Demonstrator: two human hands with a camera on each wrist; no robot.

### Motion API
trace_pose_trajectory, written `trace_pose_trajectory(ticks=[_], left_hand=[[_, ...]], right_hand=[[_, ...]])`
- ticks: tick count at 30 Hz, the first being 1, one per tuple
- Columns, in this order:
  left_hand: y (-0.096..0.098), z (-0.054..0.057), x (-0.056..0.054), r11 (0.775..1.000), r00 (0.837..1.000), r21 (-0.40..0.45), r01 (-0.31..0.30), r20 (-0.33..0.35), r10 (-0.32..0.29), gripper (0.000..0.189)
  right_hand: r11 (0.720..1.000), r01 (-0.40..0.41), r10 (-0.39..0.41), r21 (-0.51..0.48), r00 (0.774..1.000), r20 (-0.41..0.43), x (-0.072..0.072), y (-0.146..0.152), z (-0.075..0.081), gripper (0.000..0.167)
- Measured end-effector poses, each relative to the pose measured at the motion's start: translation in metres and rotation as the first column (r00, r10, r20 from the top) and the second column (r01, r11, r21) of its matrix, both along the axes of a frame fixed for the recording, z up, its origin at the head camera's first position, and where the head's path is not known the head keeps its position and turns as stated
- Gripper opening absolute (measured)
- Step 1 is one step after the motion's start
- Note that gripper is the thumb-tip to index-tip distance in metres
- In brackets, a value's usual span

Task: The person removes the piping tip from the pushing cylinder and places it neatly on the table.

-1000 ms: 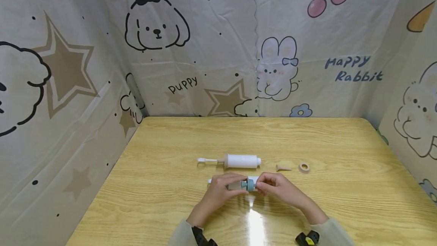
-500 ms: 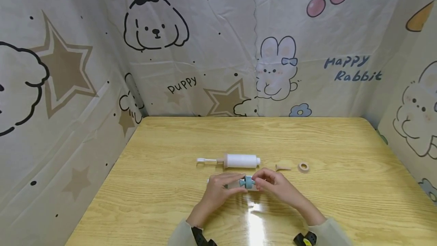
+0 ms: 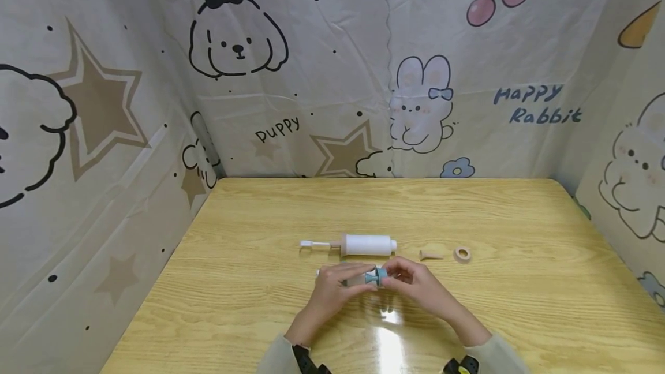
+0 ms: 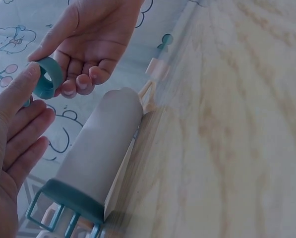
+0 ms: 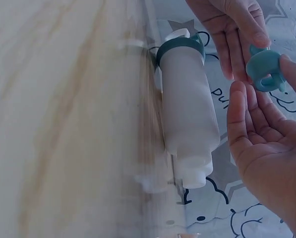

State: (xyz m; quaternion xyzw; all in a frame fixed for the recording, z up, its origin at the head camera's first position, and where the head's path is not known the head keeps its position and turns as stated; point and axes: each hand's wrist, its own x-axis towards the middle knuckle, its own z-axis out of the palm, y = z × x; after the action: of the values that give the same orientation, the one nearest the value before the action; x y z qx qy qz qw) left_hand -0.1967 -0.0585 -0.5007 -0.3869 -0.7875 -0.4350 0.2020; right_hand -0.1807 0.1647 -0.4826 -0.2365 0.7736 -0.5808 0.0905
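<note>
My left hand [image 3: 332, 283] pinches a small teal nozzle [image 3: 370, 277] at its fingertips. Against it sits a teal ring cap [image 3: 381, 275], pinched by my right hand [image 3: 418, 286]; the ring's open middle shows in the left wrist view, and its join with the nozzle is partly covered. Below both hands lies a white-barrelled icing syringe [image 4: 103, 134] with a teal collar [image 5: 181, 48], mostly hidden in the head view. Both wrist views show the remaining fingers of each hand loosely extended, apart from the barrel.
Behind the hands lies a second white syringe [image 3: 368, 245] with a beige collar and its plunger pointing left. To its right are a beige nozzle [image 3: 430, 255] and a beige ring [image 3: 462, 255]. The wooden table [image 3: 249, 316] meets a printed curtain [image 3: 332, 74] at the back.
The right hand has shifted slightly left and brought the teal ring closer to my left fingertips, over the nozzle's end. The left hand has stayed nearly still.
</note>
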Motion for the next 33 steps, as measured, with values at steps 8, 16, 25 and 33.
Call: trace_pose_trajectory(ticks=[8,16,25,33], left_hand=[[-0.001,-0.002,-0.001,0.999,1.0,0.029,-0.015,0.023,0.014,0.018],[-0.002,-0.004,-0.002,0.998,0.999,0.046,-0.051,0.014,0.051,0.013],[0.003,-0.005,-0.004,0.995,0.996,0.047,-0.091,-0.008,0.091,0.012],[0.015,-0.005,-0.003,0.993,0.994,0.049,-0.107,0.031,0.105,0.013]], right_hand=[[0.999,0.043,-0.043,-0.01,0.999,0.016,0.001,0.006,0.0,0.024],[0.997,0.076,-0.076,0.003,0.997,0.028,0.0,0.015,-0.001,0.026],[0.993,0.114,-0.114,0.022,0.993,0.004,0.002,0.031,-0.002,0.026],[0.99,0.139,-0.138,0.033,0.99,-0.006,0.006,0.047,-0.001,0.026]])
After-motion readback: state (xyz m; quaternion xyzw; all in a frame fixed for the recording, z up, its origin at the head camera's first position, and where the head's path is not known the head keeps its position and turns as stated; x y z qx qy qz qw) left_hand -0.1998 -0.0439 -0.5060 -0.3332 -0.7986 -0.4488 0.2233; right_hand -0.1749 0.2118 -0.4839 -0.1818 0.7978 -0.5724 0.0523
